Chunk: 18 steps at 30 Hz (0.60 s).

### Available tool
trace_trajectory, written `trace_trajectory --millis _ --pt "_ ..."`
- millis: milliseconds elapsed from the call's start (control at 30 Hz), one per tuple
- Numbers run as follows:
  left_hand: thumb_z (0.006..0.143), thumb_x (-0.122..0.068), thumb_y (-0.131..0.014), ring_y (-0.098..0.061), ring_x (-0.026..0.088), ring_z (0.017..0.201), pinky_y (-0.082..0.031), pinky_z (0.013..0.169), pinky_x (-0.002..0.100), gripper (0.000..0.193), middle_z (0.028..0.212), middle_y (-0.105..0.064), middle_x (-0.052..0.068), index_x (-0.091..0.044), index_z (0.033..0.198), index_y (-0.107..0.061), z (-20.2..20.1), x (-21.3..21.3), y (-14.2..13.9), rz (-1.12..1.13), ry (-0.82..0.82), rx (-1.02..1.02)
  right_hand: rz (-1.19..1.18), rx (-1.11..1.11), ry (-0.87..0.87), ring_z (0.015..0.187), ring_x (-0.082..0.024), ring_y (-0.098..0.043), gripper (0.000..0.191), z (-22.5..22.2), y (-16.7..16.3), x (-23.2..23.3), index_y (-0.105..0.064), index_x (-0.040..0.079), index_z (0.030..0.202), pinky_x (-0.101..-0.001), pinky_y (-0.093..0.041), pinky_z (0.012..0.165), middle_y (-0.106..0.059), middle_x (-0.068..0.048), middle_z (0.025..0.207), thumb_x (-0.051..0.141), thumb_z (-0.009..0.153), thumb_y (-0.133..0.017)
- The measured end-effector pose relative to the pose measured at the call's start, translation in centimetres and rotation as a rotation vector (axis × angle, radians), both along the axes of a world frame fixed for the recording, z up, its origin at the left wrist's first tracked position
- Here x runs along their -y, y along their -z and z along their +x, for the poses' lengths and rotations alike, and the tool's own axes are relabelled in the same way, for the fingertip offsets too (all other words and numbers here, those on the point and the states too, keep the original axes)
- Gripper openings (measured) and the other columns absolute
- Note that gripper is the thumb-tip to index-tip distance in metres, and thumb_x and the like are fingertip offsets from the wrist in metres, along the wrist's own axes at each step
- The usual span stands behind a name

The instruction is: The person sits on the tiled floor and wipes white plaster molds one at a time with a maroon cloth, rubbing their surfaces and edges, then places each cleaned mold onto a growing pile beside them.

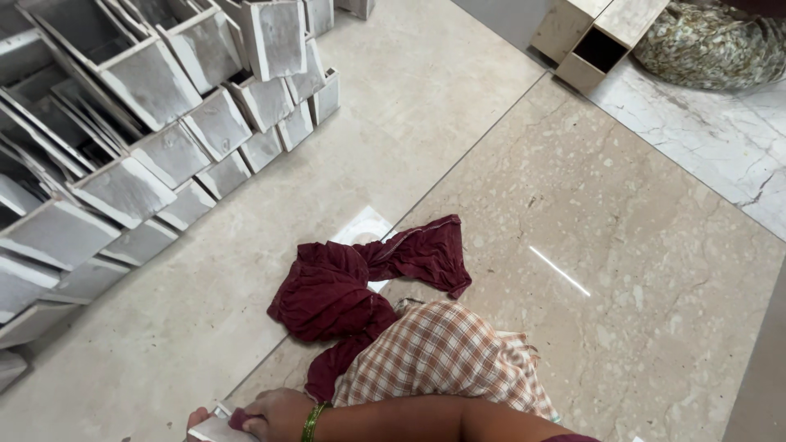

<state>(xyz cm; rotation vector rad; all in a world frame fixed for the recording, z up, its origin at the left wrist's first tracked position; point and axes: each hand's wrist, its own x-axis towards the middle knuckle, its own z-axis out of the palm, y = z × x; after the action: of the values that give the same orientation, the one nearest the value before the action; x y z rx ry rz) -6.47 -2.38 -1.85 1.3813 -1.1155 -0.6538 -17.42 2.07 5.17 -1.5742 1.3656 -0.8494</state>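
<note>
My right hand (pixel 274 413), with a green bangle at the wrist, reaches in from the bottom right and is closed on a small dark maroon rag (pixel 238 420). It presses the rag against a pale grey box (pixel 214 430) at the bottom edge. Only a fingertip of my left hand (pixel 196 418) shows, touching that box; the rest is out of frame. Just above my forearm lie a crumpled maroon cloth (pixel 336 290) and a checked orange-and-white cloth (pixel 446 356) on the polished stone floor.
Several grey open boxes (pixel 147 131) lie stacked in rows on their sides at the upper left. Two beige boxes (pixel 594 37) and a bulging mesh sack (pixel 712 41) stand at the top right. Beige marble floor (pixel 622 245) stretches to the right.
</note>
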Motion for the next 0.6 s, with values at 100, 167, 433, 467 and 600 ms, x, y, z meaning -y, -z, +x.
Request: trace_trajectory --millis 100,167,433,467,600 --pt "0.115 -0.036 -0.037 -0.061 0.024 0.104 -0.053 0.087 0.033 0.046 0.129 -0.061 0.017 0.004 0.134 -0.051 0.1 -0.2 -0.1 0.0 -0.008 -0.007 -0.013 0.043 0.003 0.099 -0.038 -0.069 0.03 -0.1 -0.1 -0.2 -0.073 0.002 0.111 -0.0458 -0.054 0.09 -0.069 -0.021 0.101 0.028 0.099 -0.063" --pt "0.115 -0.038 -0.036 -0.061 0.024 0.105 -0.052 0.087 0.034 0.048 0.129 -0.06 0.017 0.004 0.135 -0.051 0.7 -0.8 0.1 0.006 -0.013 -0.012 -0.033 0.183 0.023 0.098 -0.036 -0.069 0.031 0.2 -0.2 -0.9 -0.071 0.003 0.115 -0.0449 -0.055 0.089 -0.068 -0.019 0.101 0.029 0.099 -0.061" --pt "0.116 -0.045 -0.034 -0.06 0.025 0.105 -0.052 0.088 0.035 0.058 0.126 -0.06 0.017 0.004 0.139 -0.053 0.9 -1.4 1.3 -0.002 -0.017 -0.028 0.01 -0.088 0.006 0.089 -0.037 -0.069 0.025 0.3 0.4 -0.6 -0.076 0.006 0.108 -0.0462 -0.054 0.079 -0.069 -0.017 0.098 0.023 0.094 -0.066" --pt "0.116 -0.046 -0.033 -0.06 0.025 0.105 -0.052 0.089 0.035 0.059 0.126 -0.059 0.017 0.004 0.139 -0.053 0.9 -1.7 1.3 -0.012 -0.026 -0.03 -0.017 -0.073 0.018 0.089 -0.037 -0.068 0.024 0.2 0.5 -0.5 -0.075 0.006 0.109 -0.0461 -0.054 0.078 -0.069 -0.017 0.098 0.022 0.094 -0.065" --pt "0.116 -0.049 -0.032 -0.059 0.025 0.106 -0.052 0.089 0.036 0.063 0.125 -0.059 0.017 0.005 0.141 -0.053 0.6 -3.8 1.5 -0.031 -0.014 -0.231 -0.097 0.21 0.041 0.088 -0.036 -0.068 0.029 0.7 0.8 -1.2 -0.07 0.007 0.118 -0.0458 -0.055 0.077 -0.067 -0.017 0.099 0.025 0.097 -0.061"
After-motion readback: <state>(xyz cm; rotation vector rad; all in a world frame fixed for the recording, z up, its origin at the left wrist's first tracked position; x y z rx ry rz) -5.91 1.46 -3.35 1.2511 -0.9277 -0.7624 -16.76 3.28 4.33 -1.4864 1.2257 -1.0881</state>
